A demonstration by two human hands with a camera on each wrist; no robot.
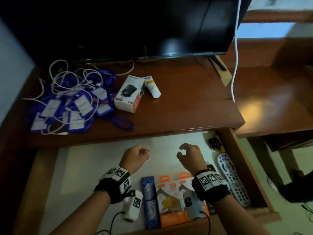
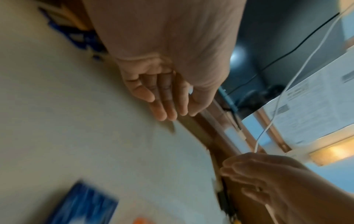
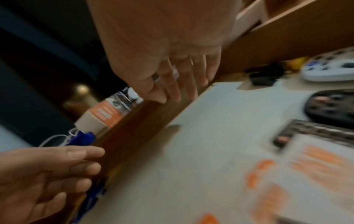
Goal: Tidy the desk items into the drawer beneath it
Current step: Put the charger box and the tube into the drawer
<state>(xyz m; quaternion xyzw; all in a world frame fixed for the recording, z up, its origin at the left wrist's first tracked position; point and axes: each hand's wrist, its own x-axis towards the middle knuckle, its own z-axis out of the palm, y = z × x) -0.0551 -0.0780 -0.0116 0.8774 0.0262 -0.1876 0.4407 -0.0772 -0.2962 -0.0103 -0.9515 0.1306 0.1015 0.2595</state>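
Though both wrist views are smeared, each grip reads as loosely curled and holding nothing: left hand (image 1: pixel 135 158) and right hand (image 1: pixel 191 157) hover apart over the open drawer (image 1: pixel 237 150). Inside it lie a blue box (image 1: pixel 149 197), orange packets (image 1: pixel 169 197) partly hidden by the wrists, and a remote (image 1: pixel 232 178). On the bench (image 1: pixel 186 102) sit a white box (image 1: pixel 129 94), a tube (image 1: pixel 152 87) and tangled blue tags (image 1: pixel 71 104).
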